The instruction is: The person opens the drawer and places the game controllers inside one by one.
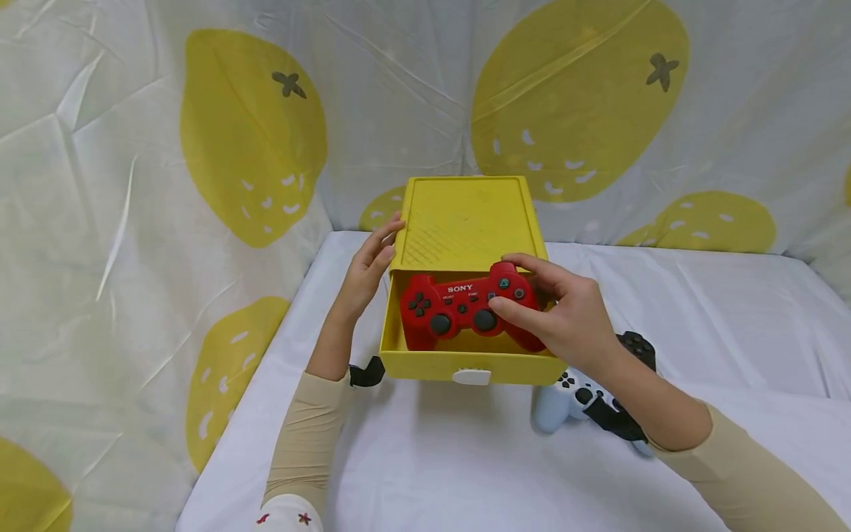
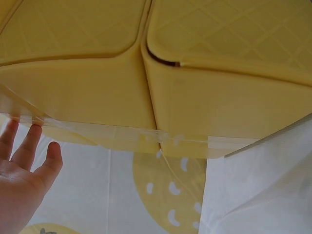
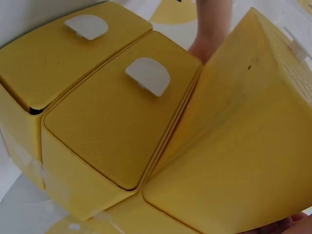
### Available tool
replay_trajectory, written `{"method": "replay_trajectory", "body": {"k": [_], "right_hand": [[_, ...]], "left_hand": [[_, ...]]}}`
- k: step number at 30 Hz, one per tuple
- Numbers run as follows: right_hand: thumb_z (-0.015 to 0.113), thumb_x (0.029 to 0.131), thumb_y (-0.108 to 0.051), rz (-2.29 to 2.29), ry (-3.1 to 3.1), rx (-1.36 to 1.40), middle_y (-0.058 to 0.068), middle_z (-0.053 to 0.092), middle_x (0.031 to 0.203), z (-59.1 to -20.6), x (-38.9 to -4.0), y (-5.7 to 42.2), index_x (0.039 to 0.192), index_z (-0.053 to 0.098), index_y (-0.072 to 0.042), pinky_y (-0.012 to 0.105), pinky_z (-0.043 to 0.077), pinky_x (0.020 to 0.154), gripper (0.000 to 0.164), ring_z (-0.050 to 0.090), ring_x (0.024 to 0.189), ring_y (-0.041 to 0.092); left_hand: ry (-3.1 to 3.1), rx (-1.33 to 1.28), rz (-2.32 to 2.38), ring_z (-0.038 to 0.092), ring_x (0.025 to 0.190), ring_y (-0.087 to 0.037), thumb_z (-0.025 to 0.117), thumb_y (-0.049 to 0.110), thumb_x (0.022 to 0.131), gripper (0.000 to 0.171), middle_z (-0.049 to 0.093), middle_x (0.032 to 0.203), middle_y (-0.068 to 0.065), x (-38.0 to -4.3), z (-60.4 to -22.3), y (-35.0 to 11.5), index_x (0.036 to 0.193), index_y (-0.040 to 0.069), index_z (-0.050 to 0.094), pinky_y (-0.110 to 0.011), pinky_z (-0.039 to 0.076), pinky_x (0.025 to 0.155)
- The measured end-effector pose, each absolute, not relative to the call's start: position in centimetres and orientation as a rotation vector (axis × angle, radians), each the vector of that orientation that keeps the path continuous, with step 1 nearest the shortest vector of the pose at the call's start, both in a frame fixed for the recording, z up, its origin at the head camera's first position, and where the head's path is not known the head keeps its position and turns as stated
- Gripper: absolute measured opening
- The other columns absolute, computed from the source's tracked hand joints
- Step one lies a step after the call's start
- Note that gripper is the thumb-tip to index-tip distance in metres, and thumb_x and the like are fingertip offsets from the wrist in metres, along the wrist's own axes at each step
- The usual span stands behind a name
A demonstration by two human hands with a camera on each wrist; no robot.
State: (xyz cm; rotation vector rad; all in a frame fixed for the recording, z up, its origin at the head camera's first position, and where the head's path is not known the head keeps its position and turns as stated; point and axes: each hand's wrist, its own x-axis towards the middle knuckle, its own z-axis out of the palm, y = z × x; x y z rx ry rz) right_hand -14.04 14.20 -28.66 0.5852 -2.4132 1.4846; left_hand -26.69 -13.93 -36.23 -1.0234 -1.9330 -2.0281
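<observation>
A red Sony game controller (image 1: 459, 307) lies tilted in the pulled-out drawer (image 1: 425, 366) of a yellow drawer unit (image 1: 468, 214). My right hand (image 1: 575, 314) grips its right end, thumb on the front near a stick. In the right wrist view only a few fingers of that hand (image 3: 280, 226) show, under the open drawer's edge. My left hand (image 1: 366, 273) rests against the unit's left side, fingers extended. The left wrist view has this hand (image 2: 27, 175) with its fingertips at the edge of the taped yellow wall.
A white controller (image 1: 552, 406) and a black controller (image 1: 634, 343) lie on the white-covered table (image 1: 465, 473), right of the drawer, partly hidden by my right arm. Below the open drawer are other drawers with white handles (image 3: 148, 75). A lemon-print cloth (image 1: 399, 89) hangs behind.
</observation>
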Motion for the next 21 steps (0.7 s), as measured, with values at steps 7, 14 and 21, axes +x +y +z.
{"method": "replay_trajectory", "body": {"k": [7,14,21], "right_hand": [[0.077,0.086,-0.026,1.277,-2.618,0.606,0.002,0.07,0.087,-27.9,-13.8,14.2,0.123,0.063,-0.011,0.025,0.056,0.06,0.043,0.064,0.073,0.012],[0.072,0.088,-0.041,1.104,-2.838,0.565,-0.003,0.068,0.082,-27.4,-13.8,14.2,0.128,0.06,-0.007,0.028,0.052,0.058,0.053,0.06,0.072,0.013],[0.069,0.09,-0.044,1.032,-2.87,0.563,-0.003,0.068,0.082,-27.6,-13.9,14.1,0.127,0.061,-0.008,0.03,0.051,0.058,0.053,0.058,0.071,0.013]], "left_hand": [[-1.954,-1.005,-2.034,0.027,0.143,-0.03,0.054,0.054,0.096,0.079,0.026,0.158,-0.012,-26.6,-36.1,-13.9,0.143,-0.007,0.039,-0.045,0.023,0.116],[-1.979,-0.988,-2.026,0.03,0.142,-0.028,0.054,0.056,0.095,0.08,0.027,0.158,-0.009,-26.5,-36.1,-13.8,0.143,-0.006,0.039,-0.045,0.025,0.114],[-1.996,-0.962,-2.033,0.03,0.142,-0.029,0.053,0.053,0.096,0.078,0.026,0.159,-0.01,-26.5,-36.0,-14.0,0.143,-0.007,0.038,-0.046,0.027,0.114]]}}
